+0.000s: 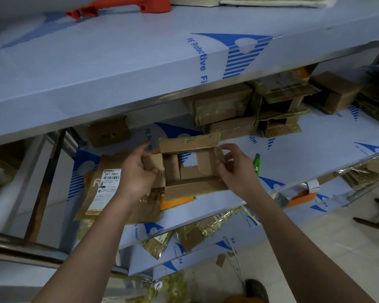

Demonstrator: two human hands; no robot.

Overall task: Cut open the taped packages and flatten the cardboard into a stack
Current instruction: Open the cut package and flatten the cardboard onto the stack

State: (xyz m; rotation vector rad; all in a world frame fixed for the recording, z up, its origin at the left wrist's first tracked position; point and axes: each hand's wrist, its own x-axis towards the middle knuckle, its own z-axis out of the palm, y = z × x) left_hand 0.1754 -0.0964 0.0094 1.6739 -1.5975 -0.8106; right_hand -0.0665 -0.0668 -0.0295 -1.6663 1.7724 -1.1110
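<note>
Brown cardboard, an opened box (190, 169) with its flaps spread and both ends cut through, held above the middle shelf (293, 158) of a steel rack wrapped in blue protective film. Left grip (138, 171) curled around the box's left flap, thumb on top, fingers under. Right grip (234, 169) pinching the box's right flap between thumb and fingertips. Yellowish tape still stuck along the box's far flap. Just left of the box, under the left wrist, a flattened brown mailer (105, 189) bearing a white shipping label (106, 189) printed "507 P802". Beneath the box, more flat cardboard and an orange sheet (176, 202) poking out at the near edge. Right of the box, just beyond the right grip, a green utility knife (257, 165) lying on the shelf film. Behind the box to the left, a small sealed carton (108, 131) standing alone. Behind the box to the right, a heap of taped packages (225, 110) and opened cartons (278, 110), stacked about 2 high under the upper shelf (140, 68). Far above the box, on that upper shelf, an orange-red plastic handle (120, 5). Below the box, on a lower shelf, scraps of tape and torn cardboard (195, 237).
</note>
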